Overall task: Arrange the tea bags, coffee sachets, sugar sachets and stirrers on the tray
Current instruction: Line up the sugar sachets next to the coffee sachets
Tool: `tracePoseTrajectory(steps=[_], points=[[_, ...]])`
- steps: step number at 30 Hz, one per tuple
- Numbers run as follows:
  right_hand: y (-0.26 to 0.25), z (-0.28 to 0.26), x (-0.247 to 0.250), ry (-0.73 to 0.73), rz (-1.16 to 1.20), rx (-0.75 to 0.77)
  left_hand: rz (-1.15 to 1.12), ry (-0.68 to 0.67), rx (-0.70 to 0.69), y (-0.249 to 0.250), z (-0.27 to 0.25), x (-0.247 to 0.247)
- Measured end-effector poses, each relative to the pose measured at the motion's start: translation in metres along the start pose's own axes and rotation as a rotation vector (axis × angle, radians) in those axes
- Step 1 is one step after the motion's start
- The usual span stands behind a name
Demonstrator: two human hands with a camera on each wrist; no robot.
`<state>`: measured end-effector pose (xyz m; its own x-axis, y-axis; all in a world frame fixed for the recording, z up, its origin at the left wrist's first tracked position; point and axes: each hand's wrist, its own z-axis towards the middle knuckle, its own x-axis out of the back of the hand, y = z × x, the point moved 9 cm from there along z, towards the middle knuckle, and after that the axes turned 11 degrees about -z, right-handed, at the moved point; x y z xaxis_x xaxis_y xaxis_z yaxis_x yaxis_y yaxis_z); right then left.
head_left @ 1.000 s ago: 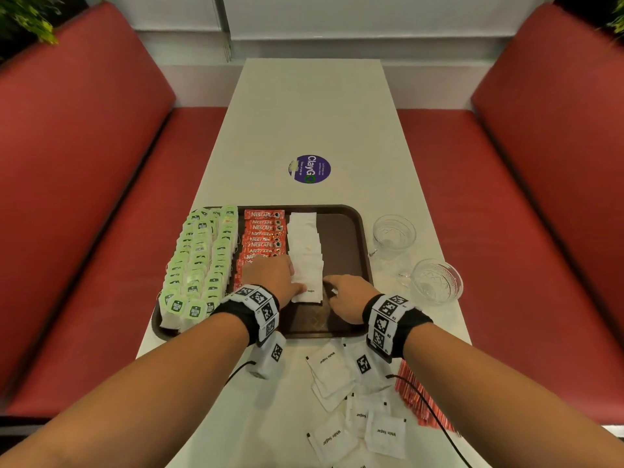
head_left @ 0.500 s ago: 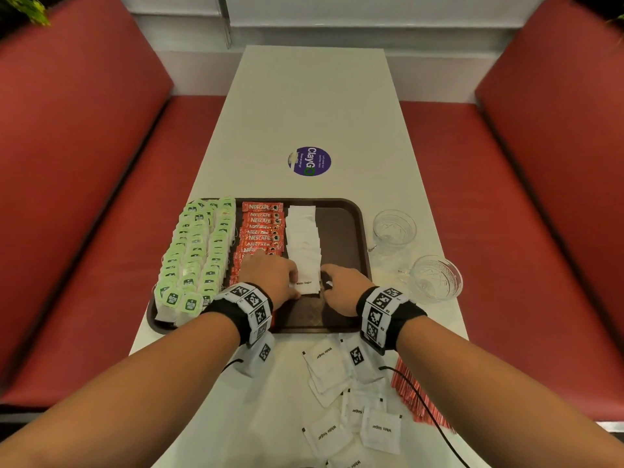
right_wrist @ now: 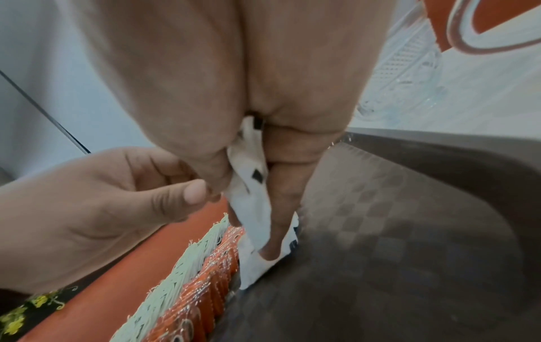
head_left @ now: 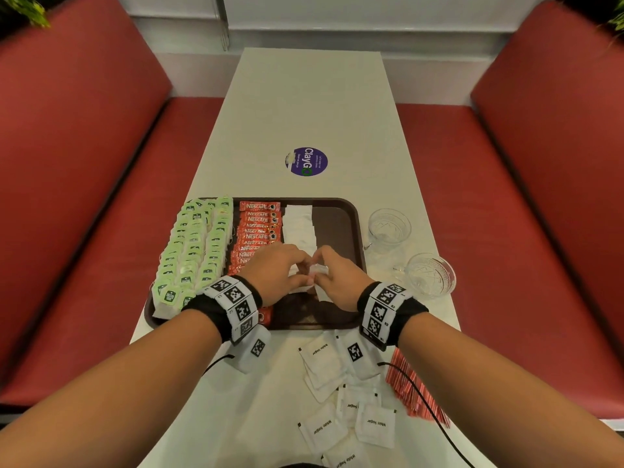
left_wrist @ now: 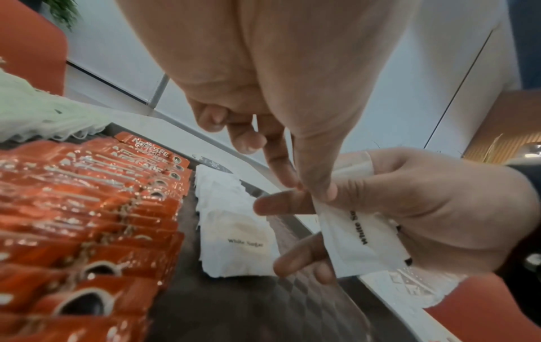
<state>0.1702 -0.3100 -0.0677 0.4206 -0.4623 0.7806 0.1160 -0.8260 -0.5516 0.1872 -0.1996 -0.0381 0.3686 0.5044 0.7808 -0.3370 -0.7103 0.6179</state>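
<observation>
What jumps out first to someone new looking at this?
The dark brown plastic tray near the table's front edge, lined with rows of pale green tea bags, orange-red coffee sachets and white paper sugar sachets. Above it, the left hand and right hand meet on a small stack of white sugar sachets; more lie loose on the table nearby.

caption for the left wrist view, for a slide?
Right hand holds white sugar sachets above the tray; left hand's fingers pinch their top edge, beside rows of coffee sachets.
</observation>
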Motion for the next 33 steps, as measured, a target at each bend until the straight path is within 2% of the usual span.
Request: tracePoseTrajectory(steps=[3, 7, 17, 20, 22, 27, 30, 33], points=[[0.004, 0.002, 0.0, 0.03, 0.036, -0.003, -0.081, 0.0, 0.028, -0.003, -0.003, 0.005], [0.0, 0.002, 0.009, 0.102, 0.13, 0.002, -0.064, -0.035, 0.074, -0.008, -0.005, 0.0], [-0.006, -0.002, 0.01, 0.11, 0.273, 0.046, -0.053, 0.013, 0.102, -0.001, -0.004, 0.012], [0.005, -0.001, 0.006, 0.071, 0.336, -0.003, -0.072, 0.021, 0.125, -0.005, -0.004, 0.018], [0.008, -0.001, 0.004, 0.054, 0.233, -0.013, -0.068, 0.012, 0.142, -0.006, -0.005, 0.022], [-0.003, -0.002, 0.008, 0.065, -0.05, 0.08, -0.05, -0.002, 0.109, 0.001, -0.005, 0.024], [-0.004, 0.001, 0.005, 0.047, -0.081, 0.058, -0.091, 0.034, 0.095, 0.002, -0.005, 0.025], [-0.003, 0.003, 0.003, 0.061, -0.058, 0.042, -0.069, -0.019, 0.129, -0.005, -0.005, 0.015]])
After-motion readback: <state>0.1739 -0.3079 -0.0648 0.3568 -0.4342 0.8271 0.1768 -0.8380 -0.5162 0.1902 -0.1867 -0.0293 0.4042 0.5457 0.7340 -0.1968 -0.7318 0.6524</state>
